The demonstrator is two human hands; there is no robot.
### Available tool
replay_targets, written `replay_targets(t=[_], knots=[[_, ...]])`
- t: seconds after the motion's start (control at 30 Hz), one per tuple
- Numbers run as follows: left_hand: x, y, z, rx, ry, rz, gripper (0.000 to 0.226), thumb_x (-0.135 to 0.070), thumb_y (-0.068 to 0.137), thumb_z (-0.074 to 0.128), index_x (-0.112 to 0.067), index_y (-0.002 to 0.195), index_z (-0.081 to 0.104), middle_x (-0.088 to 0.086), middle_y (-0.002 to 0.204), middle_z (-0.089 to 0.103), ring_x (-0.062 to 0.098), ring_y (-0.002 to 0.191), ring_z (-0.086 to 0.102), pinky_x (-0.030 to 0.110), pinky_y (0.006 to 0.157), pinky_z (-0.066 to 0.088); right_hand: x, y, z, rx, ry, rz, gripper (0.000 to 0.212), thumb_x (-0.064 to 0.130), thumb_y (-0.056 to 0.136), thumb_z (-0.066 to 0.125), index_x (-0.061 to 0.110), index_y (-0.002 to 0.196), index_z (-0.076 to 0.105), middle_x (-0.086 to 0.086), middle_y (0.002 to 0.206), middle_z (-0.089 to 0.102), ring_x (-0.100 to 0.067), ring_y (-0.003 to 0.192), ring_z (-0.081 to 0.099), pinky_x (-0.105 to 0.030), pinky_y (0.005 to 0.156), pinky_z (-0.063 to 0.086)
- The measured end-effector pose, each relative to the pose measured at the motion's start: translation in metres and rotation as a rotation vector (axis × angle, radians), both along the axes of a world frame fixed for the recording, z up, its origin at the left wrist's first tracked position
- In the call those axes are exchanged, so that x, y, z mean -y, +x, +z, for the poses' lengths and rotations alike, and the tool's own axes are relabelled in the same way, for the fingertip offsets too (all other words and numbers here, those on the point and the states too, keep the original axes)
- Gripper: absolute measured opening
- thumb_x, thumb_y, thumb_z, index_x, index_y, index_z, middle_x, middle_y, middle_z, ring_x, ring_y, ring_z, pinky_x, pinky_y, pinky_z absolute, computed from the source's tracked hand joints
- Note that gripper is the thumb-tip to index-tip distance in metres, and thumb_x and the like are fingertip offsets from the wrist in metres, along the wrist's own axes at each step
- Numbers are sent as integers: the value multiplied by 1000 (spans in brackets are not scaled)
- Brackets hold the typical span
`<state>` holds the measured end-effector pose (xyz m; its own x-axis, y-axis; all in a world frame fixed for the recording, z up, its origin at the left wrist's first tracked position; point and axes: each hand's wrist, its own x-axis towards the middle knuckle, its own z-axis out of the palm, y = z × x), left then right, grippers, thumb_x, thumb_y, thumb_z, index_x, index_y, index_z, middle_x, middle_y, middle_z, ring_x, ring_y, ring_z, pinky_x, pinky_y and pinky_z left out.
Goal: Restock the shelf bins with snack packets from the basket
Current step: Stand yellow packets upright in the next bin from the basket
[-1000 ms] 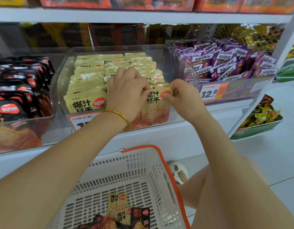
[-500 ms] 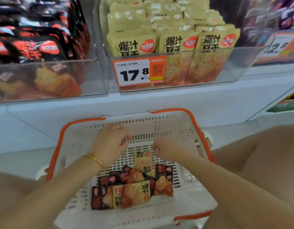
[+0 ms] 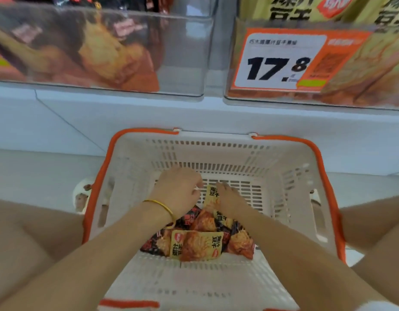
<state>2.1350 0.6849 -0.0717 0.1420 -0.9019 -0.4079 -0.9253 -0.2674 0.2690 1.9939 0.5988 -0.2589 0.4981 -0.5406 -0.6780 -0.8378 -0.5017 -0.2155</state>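
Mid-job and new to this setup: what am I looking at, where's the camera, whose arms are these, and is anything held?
No machine here: these are a person's two bare hands, seen from one camera worn on the head, looking forward and down. Below is a white basket with an orange rim, holding a small pile of dark and yellow snack packets. Both hands are inside it. The left hand, with the gold bracelet, has curled fingers; the right hand lies against a yellow packet. Whether either grip has closed on anything is unclear. On the shelf above stand two clear bins: the left bin holds dark packets, the right bin yellow ones behind a 17.8 price tag.
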Motion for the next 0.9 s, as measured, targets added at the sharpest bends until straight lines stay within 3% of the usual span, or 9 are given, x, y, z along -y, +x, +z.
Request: replay_targets(t=[0.2,0.33,0.4,0.5,0.53,0.6,0.7,0.83,0.9], knots=[[-6,4,-4,-34,3,56,25,-25,97,43,-26,118,57,-5,123,53,18,123,37,34,101,36,-5,14,-12,-111,-56,28,73,22,91,58,17,149,13,-14,147,28,-35,135,29,-47,102,42],[-5,4,-2,-62,-12,69,25,-25,96,43,-25,116,58,-5,122,54,18,121,39,34,101,36,-6,14,-14,-112,-69,-74,66,19,90,59,11,145,22,-15,147,25,-34,132,35,-42,102,43],[-7,5,-2,-68,6,79,25,-24,96,43,-25,116,58,-5,122,53,18,122,38,35,102,35,-1,10,-15,-74,-17,-169,59,15,90,60,11,140,31,-15,140,37,-31,122,47,-38,92,49],[-9,7,-5,-68,22,84,24,-24,96,44,-24,115,59,-4,121,55,19,121,39,37,104,35,3,5,-5,-38,75,-237,8,12,88,57,13,96,58,-4,90,58,-21,85,57,-31,69,50],[-9,7,-5,-66,30,80,24,-24,96,44,-25,115,59,-4,121,55,19,121,40,37,104,35,4,6,1,-9,68,-228,14,13,88,56,15,75,54,-1,75,52,-20,76,53,-31,66,48],[-8,7,-6,-69,44,84,25,-24,97,44,-25,117,58,-5,123,55,19,122,41,35,105,34,7,10,16,67,47,-173,35,13,88,53,19,57,38,4,63,41,-18,73,47,-27,67,41],[-1,2,-4,-89,-3,87,30,-25,96,46,-24,125,52,-4,131,51,18,124,40,31,105,33,13,15,59,206,-3,-111,34,5,89,48,14,58,35,0,62,35,-19,70,41,-27,65,33],[12,-13,21,-158,-90,86,48,-27,96,49,-21,141,34,0,142,39,17,129,38,27,105,32,30,11,147,366,64,-13,6,7,90,52,4,86,56,-14,86,54,-23,78,48,-31,69,36],[18,-20,38,-201,-131,89,45,-27,94,54,-21,136,41,0,136,47,16,123,46,24,99,37,33,-1,192,481,67,46,13,8,91,55,-2,96,60,-15,90,56,-24,81,50,-30,67,37]])
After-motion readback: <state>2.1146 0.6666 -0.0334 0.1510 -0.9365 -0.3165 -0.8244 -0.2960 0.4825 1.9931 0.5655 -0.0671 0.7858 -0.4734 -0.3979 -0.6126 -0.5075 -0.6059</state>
